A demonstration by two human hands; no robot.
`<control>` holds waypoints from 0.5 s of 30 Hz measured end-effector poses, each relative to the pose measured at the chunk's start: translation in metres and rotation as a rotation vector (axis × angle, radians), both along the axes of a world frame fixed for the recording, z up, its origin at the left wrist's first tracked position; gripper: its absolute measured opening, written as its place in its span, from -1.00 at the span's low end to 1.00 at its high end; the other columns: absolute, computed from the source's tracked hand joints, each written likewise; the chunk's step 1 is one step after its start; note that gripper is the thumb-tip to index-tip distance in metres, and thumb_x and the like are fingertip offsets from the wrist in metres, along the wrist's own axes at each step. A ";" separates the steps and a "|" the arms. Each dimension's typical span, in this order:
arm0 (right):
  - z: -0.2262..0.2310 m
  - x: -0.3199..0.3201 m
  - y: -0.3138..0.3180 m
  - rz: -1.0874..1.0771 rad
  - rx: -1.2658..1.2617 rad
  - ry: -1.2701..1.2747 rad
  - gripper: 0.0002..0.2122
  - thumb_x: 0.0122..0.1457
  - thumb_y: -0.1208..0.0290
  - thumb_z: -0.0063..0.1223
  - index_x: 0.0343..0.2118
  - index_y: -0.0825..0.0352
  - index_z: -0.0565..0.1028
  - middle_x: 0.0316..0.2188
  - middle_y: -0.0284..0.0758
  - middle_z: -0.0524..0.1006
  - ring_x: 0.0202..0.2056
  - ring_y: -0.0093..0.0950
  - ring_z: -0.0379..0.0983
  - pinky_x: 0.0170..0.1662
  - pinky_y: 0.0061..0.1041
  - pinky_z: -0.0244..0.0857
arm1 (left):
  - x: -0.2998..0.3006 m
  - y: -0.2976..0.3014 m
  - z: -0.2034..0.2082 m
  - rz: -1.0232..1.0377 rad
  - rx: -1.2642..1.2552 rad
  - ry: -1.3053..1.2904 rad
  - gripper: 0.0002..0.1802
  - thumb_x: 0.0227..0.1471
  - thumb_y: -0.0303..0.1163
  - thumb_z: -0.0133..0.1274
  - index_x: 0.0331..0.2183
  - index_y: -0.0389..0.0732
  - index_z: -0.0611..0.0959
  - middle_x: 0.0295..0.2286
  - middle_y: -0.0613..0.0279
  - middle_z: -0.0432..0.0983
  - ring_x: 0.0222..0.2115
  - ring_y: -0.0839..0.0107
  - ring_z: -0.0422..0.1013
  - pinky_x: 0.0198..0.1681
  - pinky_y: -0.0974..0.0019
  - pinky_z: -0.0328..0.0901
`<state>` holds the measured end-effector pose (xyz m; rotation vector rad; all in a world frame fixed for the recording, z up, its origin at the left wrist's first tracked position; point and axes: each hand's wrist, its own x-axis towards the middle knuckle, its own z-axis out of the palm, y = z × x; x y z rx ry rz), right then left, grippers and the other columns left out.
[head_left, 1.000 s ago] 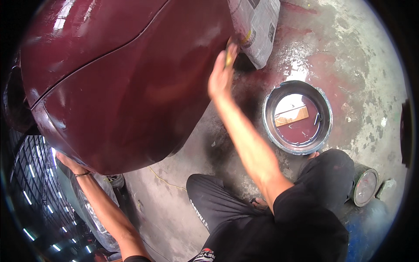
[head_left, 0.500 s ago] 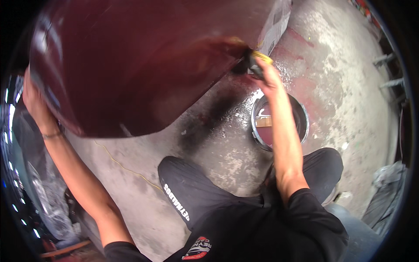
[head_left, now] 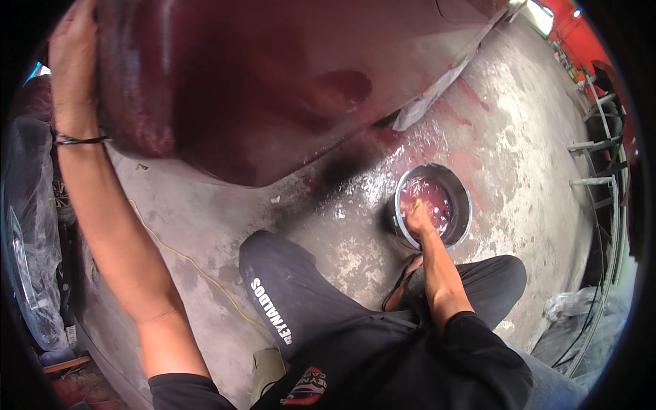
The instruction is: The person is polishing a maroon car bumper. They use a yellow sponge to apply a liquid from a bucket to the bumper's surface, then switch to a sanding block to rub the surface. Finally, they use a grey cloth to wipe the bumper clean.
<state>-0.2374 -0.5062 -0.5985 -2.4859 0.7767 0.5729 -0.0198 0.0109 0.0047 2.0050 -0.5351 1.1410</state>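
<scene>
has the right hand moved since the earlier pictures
Yes. Judged against the bucket, the right hand has moved from the edge of the dark red panel, outside the bucket, down inside its rim.

Head cam, left of a fisheye pair, worn on the person's head. Upright, facing steeply down and slightly ahead, over own black shirt (head_left: 403, 362) at the near edge. Close range: left hand (head_left: 76, 58) at far left, right hand (head_left: 421, 215) right of middle, dark red panel (head_left: 260, 89) across far side. Reaches to a small red wall (head_left: 564, 20), far right. Dark round border, edges bowed.
</scene>
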 end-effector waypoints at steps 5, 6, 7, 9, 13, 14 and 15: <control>0.049 0.021 0.000 -0.182 0.321 -0.073 -0.32 0.48 -0.12 -0.30 0.36 0.44 0.32 0.29 0.14 0.40 0.37 -0.09 0.29 0.41 -0.23 0.09 | 0.012 0.007 0.001 -0.162 -0.106 0.052 -0.64 0.41 -0.21 0.00 0.05 -0.13 0.75 -0.09 0.43 0.67 -0.02 0.60 0.50 0.12 0.50 0.27; 0.053 0.032 -0.001 -0.230 0.340 -0.118 -0.35 0.48 -0.13 -0.27 0.31 0.41 0.37 0.22 0.08 0.45 0.27 -0.11 0.37 0.31 -0.21 0.19 | 0.008 0.015 0.006 -0.144 -0.094 0.098 -0.68 0.41 -0.21 0.03 -0.03 -0.15 0.76 -0.22 0.52 0.60 -0.16 0.68 0.43 -0.02 0.54 0.24; 0.048 0.029 -0.026 -0.336 0.356 -0.152 -0.38 0.47 -0.14 -0.25 0.25 0.38 0.41 0.15 0.02 0.50 0.16 -0.13 0.44 0.20 -0.20 0.28 | 0.014 0.012 0.002 -0.169 -0.103 0.159 -0.71 0.40 -0.22 0.05 -0.11 -0.17 0.77 -0.35 0.60 0.53 -0.30 0.76 0.36 -0.16 0.58 0.21; 0.031 0.001 -0.108 -0.651 0.387 -0.301 -0.42 0.47 -0.16 -0.21 0.13 0.32 0.51 0.00 -0.10 0.60 -0.05 -0.18 0.59 0.00 -0.18 0.47 | 0.015 -0.039 -0.016 -0.262 -0.132 0.114 -0.71 0.41 -0.19 0.06 -0.28 -0.16 0.70 -0.43 0.65 0.38 -0.42 0.78 0.18 -0.33 0.59 0.11; 0.185 0.074 -0.007 -0.883 0.884 -0.837 -0.43 0.46 -0.17 -0.17 -0.27 0.33 0.62 -0.38 -0.32 0.60 -0.35 -0.49 0.60 -0.41 -0.56 0.43 | -0.011 -0.026 0.001 -0.117 -0.097 0.069 -0.64 0.33 -0.11 0.13 -0.34 -0.22 0.67 -0.60 0.46 0.34 -0.50 0.64 0.23 -0.37 0.42 0.22; 0.218 0.082 -0.007 -0.862 0.789 -0.980 -0.44 0.45 -0.19 -0.16 -0.17 0.32 0.59 -0.31 -0.32 0.61 -0.36 -0.49 0.58 -0.39 -0.52 0.44 | -0.008 -0.033 -0.001 -0.140 -0.109 0.048 -0.64 0.33 -0.11 0.13 -0.34 -0.22 0.67 -0.60 0.43 0.36 -0.49 0.63 0.25 -0.36 0.40 0.24; 0.251 0.095 -0.004 -0.832 0.695 -1.116 -0.44 0.45 -0.22 -0.15 -0.08 0.30 0.56 -0.24 -0.33 0.61 -0.38 -0.48 0.56 -0.37 -0.49 0.46 | -0.006 -0.038 -0.001 -0.154 -0.119 0.024 -0.64 0.33 -0.11 0.13 -0.34 -0.23 0.67 -0.60 0.39 0.38 -0.49 0.61 0.27 -0.35 0.38 0.26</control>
